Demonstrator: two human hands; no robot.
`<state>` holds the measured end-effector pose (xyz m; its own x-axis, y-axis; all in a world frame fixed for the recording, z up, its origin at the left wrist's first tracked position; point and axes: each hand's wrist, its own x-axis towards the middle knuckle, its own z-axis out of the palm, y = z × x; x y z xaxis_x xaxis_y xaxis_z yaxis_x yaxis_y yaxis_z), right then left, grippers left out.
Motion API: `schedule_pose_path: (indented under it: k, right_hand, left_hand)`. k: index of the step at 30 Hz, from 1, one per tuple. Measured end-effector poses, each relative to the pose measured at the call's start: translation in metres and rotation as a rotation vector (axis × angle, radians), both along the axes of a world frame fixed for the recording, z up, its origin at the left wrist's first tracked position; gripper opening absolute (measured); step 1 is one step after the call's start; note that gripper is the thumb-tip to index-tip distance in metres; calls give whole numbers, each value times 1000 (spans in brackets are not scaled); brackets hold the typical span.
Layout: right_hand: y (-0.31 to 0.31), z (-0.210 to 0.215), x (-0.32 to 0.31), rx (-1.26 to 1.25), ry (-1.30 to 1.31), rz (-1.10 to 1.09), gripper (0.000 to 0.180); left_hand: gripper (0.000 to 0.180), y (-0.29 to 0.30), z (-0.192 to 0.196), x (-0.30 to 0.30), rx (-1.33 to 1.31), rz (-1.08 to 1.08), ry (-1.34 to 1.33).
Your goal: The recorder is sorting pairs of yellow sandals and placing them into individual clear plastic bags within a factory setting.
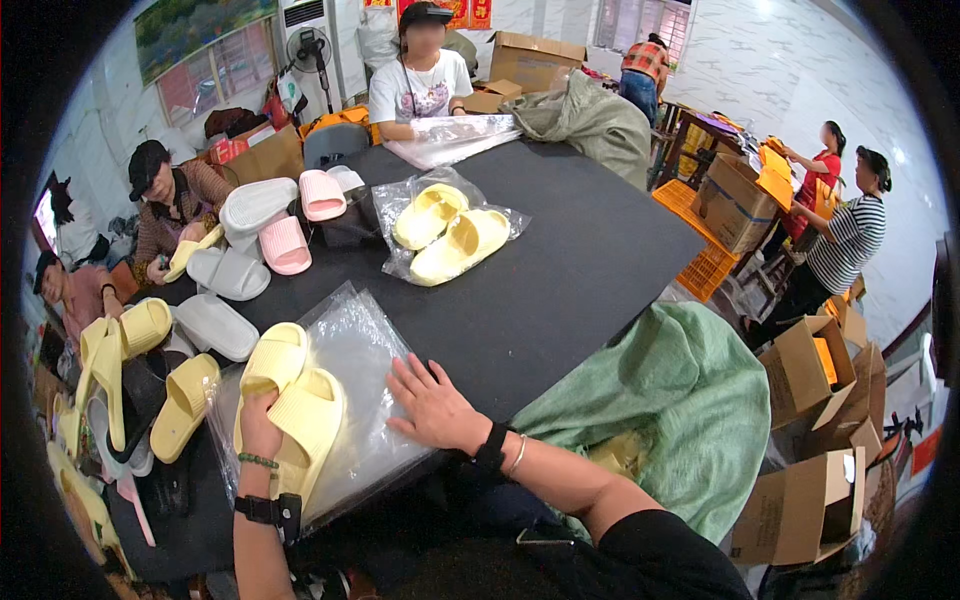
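A pair of pale yellow slide slippers rests on a stack of clear plastic bags at the near left of the table. My left hand grips the left slipper of this pair, its fingers partly hidden under the strap. Flat on the bags to the right lies my right hand, fingers spread, holding nothing. Farther off, another yellow pair sits inside a clear bag.
Loose grey slippers, pink slippers and several yellow ones crowd the black table's left side. A green sack stands at the right edge, near cardboard boxes. A person works across the table; others are around.
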<state>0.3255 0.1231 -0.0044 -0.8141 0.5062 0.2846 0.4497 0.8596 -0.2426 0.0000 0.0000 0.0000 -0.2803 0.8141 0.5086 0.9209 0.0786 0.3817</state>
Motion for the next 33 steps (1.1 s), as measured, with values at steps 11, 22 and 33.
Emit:
schedule_pose_path:
  k: [11, 22, 33]
  right_hand:
    - [0, 0, -1, 10, 16, 10, 69]
    - [-1, 1, 1, 7, 26, -3, 69]
    - [-1, 4, -7, 19, 1, -26, 66]
  left_hand:
    - [21, -40, 34, -1, -154, -12, 55]
    - [21, -50, 15, -9, -112, -17, 34]
    - [36, -72, 52, 0, -116, 54, -141]
